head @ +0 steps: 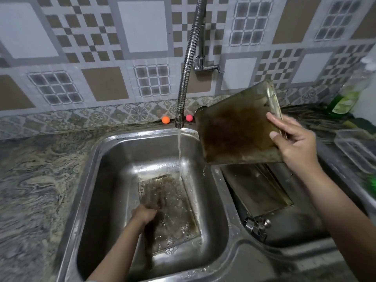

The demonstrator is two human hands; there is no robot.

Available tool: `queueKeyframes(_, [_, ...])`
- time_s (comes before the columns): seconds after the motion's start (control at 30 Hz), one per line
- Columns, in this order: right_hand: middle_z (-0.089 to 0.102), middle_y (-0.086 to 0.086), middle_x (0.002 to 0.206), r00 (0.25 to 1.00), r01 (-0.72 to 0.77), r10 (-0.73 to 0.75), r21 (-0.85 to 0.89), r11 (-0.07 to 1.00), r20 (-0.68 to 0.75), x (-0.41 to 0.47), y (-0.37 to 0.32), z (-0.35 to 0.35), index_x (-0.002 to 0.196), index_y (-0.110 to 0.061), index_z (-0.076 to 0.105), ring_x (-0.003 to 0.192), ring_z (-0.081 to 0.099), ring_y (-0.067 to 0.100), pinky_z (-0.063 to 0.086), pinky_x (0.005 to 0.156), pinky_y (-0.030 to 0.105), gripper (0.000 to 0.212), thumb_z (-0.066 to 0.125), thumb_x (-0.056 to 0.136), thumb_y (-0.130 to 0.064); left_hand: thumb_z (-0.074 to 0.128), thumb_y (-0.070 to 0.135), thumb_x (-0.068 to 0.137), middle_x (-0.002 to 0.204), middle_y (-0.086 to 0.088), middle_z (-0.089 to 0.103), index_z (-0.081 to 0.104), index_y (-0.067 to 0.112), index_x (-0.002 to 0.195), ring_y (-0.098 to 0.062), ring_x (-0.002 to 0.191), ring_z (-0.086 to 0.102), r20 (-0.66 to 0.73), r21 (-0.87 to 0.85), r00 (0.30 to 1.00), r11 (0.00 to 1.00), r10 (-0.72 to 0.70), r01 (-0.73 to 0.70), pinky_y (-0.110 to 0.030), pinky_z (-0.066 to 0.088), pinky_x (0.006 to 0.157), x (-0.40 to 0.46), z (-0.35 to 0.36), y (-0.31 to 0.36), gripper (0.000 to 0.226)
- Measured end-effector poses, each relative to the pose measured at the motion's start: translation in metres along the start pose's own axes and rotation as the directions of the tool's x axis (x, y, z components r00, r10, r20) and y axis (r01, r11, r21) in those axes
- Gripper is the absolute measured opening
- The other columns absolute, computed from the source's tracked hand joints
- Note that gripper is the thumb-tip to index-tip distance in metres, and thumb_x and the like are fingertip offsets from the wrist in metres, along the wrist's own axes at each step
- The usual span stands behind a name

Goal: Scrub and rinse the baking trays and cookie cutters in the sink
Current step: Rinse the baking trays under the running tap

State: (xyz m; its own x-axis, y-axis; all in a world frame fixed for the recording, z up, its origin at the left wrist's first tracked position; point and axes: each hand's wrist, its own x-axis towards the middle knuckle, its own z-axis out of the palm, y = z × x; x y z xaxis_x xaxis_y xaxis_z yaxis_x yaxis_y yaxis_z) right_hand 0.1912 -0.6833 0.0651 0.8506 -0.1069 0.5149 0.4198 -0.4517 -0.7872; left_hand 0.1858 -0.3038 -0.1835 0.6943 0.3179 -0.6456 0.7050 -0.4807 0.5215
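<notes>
A stained tray (238, 127) is being gripped edgewise by the right hand (295, 143) and risks slipping when wet, while the blurred left hand (144, 215), its fingers unreadable, is being worked on the sink's (95, 180) tray (173, 210).

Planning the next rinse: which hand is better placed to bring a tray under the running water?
Probably the right hand: it already holds the raised tray just beside the water stream. The left hand is low on the tray in the basin.

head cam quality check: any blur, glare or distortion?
Head view: left hand is motion-blurred over the tray in the sink; right hand and the raised tray are fairly sharp; glare on the tap hose; wide-angle bending of wall tiles at the edges.
</notes>
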Motion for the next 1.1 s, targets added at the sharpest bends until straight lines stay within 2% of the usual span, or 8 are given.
queueKeyframes(0.13, [0.06, -0.014, 0.117, 0.997, 0.055, -0.057, -0.03, 0.998, -0.056, -0.002, 0.003, -0.013, 0.117, -0.023, 0.061, 0.114, 0.054, 0.005, 0.038, 0.102, 0.019, 0.046, 0.058, 0.085, 0.01, 0.057, 0.024, 0.054, 0.103, -0.021, 0.067, 0.069, 0.008, 0.097, -0.034, 0.093, 0.066, -0.031, 0.005, 0.999, 1.0, -0.012, 0.012, -0.031, 0.054, 0.071, 0.0, 0.003, 0.003, 0.047])
queueKeyframes(0.23, [0.057, 0.0, 0.12, 0.997, 0.071, -0.077, -0.142, 0.987, -0.031, -0.009, 0.014, -0.014, 0.121, -0.012, 0.06, 0.11, 0.052, -0.007, 0.038, 0.094, 0.008, 0.045, 0.058, 0.083, 0.013, 0.061, 0.017, 0.066, 0.099, -0.022, 0.068, 0.068, 0.0, 0.097, -0.033, 0.087, 0.067, -0.069, -0.031, 0.997, 0.999, -0.019, 0.017, -0.026, 0.048, 0.059, -0.007, 0.003, 0.009, 0.036])
queueKeyframes(0.33, [0.057, 0.002, 0.12, 0.993, 0.087, -0.063, -0.257, 0.963, 0.1, -0.033, 0.04, 0.0, 0.12, -0.012, 0.061, 0.107, 0.052, -0.009, 0.039, 0.093, 0.006, 0.053, 0.059, 0.077, 0.018, 0.063, 0.015, 0.066, 0.09, -0.017, 0.07, 0.07, 0.002, 0.09, -0.03, 0.079, 0.067, -0.117, -0.09, 0.993, 0.996, -0.029, 0.018, -0.026, 0.047, 0.059, -0.008, 0.004, 0.008, 0.028])
queueKeyframes(0.5, [0.062, 0.007, 0.126, 0.904, 0.322, -0.106, -0.493, 0.808, 0.415, -0.071, 0.106, 0.022, 0.114, -0.018, 0.069, 0.104, 0.062, 0.025, 0.055, 0.084, 0.035, 0.063, 0.054, 0.064, 0.017, 0.063, 0.003, 0.068, 0.076, -0.013, 0.069, 0.069, 0.007, 0.076, -0.03, 0.072, 0.065, -0.208, -0.177, 0.978, 0.983, 0.006, -0.043, -0.03, 0.05, 0.064, -0.013, 0.01, 0.0, 0.011])
queueKeyframes(0.63, [0.048, 0.0, 0.14, 0.772, 0.381, 0.012, -0.478, 0.791, 0.636, -0.092, 0.14, 0.039, 0.12, -0.021, 0.065, 0.105, 0.059, 0.027, 0.057, 0.076, 0.039, 0.06, 0.048, 0.069, 0.004, 0.066, 0.0, 0.072, 0.074, -0.013, 0.068, 0.065, 0.011, 0.07, -0.03, 0.073, 0.065, -0.266, -0.201, 0.964, 0.976, 0.026, -0.082, -0.031, 0.051, 0.067, -0.018, 0.012, 0.0, 0.011])
queueKeyframes(0.77, [0.039, -0.001, 0.148, 0.715, 0.376, 0.071, -0.468, 0.8, 0.696, -0.096, 0.148, 0.047, 0.12, -0.027, 0.065, 0.106, 0.057, 0.025, 0.052, 0.066, 0.028, 0.051, 0.063, 0.075, -0.003, 0.066, -0.003, 0.069, 0.078, -0.012, 0.068, 0.069, 0.009, 0.078, -0.03, 0.075, 0.064, -0.315, -0.166, 0.945, 0.974, 0.093, -0.151, -0.03, 0.049, 0.066, -0.017, 0.013, -0.004, 0.015])
queueKeyframes(0.97, [0.035, -0.003, 0.147, 0.684, 0.462, 0.103, -0.538, 0.705, 0.722, -0.092, 0.151, 0.04, 0.123, -0.028, 0.062, 0.105, 0.061, 0.025, 0.057, 0.072, 0.039, 0.064, 0.069, 0.065, -0.001, 0.069, -0.004, 0.071, 0.078, -0.011, 0.063, 0.053, 0.02, 0.061, -0.03, 0.082, 0.061, -0.326, -0.199, 0.943, 0.97, 0.07, -0.141, -0.035, 0.049, 0.077, -0.019, 0.005, -0.008, 0.03])
queueKeyframes(1.1, [0.038, -0.005, 0.144, 0.715, 0.513, 0.068, -0.588, 0.625, 0.696, -0.085, 0.153, 0.012, 0.119, -0.029, 0.065, 0.113, 0.061, 0.025, 0.056, 0.081, 0.05, 0.075, 0.075, 0.053, 0.008, 0.066, -0.002, 0.073, 0.092, -0.014, 0.069, 0.067, 0.008, 0.095, -0.032, 0.087, 0.064, -0.335, -0.258, 0.938, 0.95, 0.084, -0.177, -0.035, 0.051, 0.079, -0.02, 0.007, -0.009, 0.024])
